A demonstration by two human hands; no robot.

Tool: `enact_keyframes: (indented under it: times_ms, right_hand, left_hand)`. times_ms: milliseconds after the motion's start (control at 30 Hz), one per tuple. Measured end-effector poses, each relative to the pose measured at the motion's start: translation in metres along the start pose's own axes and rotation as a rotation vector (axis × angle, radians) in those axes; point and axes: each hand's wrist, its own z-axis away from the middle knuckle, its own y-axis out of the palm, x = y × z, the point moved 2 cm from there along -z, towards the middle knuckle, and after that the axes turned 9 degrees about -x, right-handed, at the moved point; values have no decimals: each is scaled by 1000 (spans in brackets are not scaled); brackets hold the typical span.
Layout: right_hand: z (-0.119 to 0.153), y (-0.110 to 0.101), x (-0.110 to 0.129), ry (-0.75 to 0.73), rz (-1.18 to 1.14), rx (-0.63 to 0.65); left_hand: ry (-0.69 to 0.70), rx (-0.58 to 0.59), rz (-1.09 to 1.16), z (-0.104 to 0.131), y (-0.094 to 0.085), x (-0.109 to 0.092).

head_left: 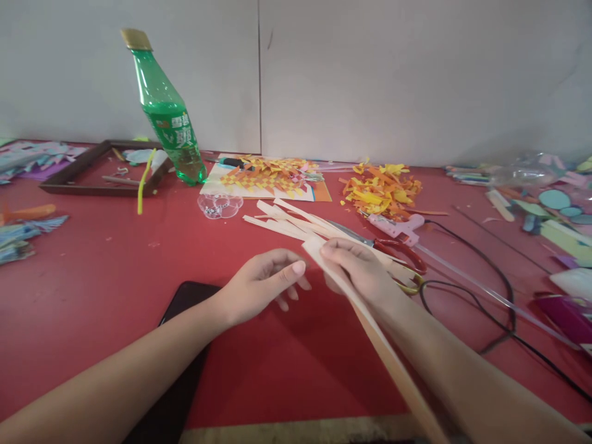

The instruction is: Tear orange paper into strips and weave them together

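Observation:
My right hand (358,271) grips long pale paper strips (370,324) near their upper end; they run down past my forearm toward the table's front edge. Just to the left, my left hand (268,280) hovers with fingers apart and holds nothing. Beyond both hands lies a loose pile of more cream strips (282,221). A pair of scissors (400,253) with red handles rests among them, partly hidden by the strips and my right hand. A yellow-handled tool (414,283) shows beside my right wrist.
A pink glue gun (400,228) lies at right, its black cord (506,290) looping across the table. Orange and yellow paper scraps (382,190) sit behind. A green bottle (169,117) stands back left by a dark frame (83,190). Under my left forearm is a black phone (185,302).

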Motion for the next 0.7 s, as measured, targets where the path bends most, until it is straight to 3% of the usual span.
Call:
enact_keyframes:
  times_ms: [133,233,400,700]
  right_hand:
    - [8,8,-2,-56,169,122]
    - [11,12,-4,-113,179,132]
    - [11,13,-7,-151,197,115]
    - [12,18,-10,-136,125,191]
  left_hand:
    - [-40,-37,10,-3,-1,0]
    - [-47,-75,-63,-3,-1,2]
    - [13,-11,-134,-1,1,5]
    - [-68,52,-151,0,4,6]
